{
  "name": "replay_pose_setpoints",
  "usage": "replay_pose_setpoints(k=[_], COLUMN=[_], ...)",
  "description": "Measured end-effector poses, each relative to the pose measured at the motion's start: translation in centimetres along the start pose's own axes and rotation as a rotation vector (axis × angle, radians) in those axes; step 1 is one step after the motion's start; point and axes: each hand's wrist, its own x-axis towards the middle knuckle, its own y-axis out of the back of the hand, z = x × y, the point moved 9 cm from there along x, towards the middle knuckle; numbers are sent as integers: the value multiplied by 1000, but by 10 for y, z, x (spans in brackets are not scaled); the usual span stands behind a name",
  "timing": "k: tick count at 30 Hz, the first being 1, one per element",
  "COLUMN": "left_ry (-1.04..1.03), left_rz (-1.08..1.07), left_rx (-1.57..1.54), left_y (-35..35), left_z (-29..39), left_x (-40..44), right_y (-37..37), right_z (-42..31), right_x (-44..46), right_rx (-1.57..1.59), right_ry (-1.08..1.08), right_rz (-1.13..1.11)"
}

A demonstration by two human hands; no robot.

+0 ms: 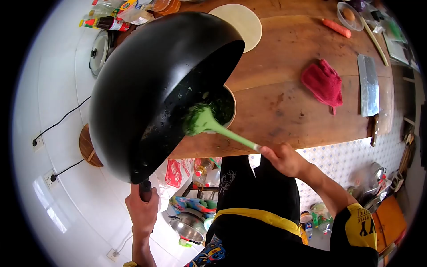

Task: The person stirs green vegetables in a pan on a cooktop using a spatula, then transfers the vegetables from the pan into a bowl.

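My left hand [142, 209] is wrapped round the handle of a big black wok [138, 75], which is tilted steeply on its side over the table. In my right hand [287, 160] is the pale end of a green ladle [231, 134]. Its head sits at the wok's mouth among dark chopped greens [195, 118]. Behind the ladle, a bowl [234, 104] with a light rim stands on the table, partly hidden by the wok, and dark greens show inside it.
On the wooden table [275, 120] are a round pale board [240, 22], a red cloth [324, 83], a cleaver [368, 86], a carrot [336, 28] and a small bowl with an egg [348, 14]. Bottles [106, 23] stand at far left. A metal pot [188, 226] is below the table.
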Motion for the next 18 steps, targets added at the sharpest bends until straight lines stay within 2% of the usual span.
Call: replay_pose_setpoints(k=[2,3,4,7,8,10,14,15,16,18], left_ry=[23,40,57,57,60,83,88,98,108,122], left_rz=[-7,-14,-21,0,5,-45,-32,-32,-30,-37], left_rx=[-11,-9,-5,-25,-24,3,44,31,18,24], left_y=[-3,-4,-4,0,2,3,3,4,5,8], left_z=[4,6,7,15,16,15,19,20,21,23], left_x=[0,0,0,4,6,7,6,5,4,3], right_y=[-22,-33,-40,-37,-29,-3,-11,-21,-21,-41], right_z=[-7,-10,-4,17,23,32,17,0,-21,-2], right_x=[9,18,19,14,16,19,26,28,25,24], right_rx=[-62,-14,-8,-106,-106,-93,-209,-148,-151,-164], right_ry=[-29,178,179,-50,-45,-34,76,87,-10,83], right_rz=[-196,-124,-125,-264,-267,-61,-40,-95,-165,-99])
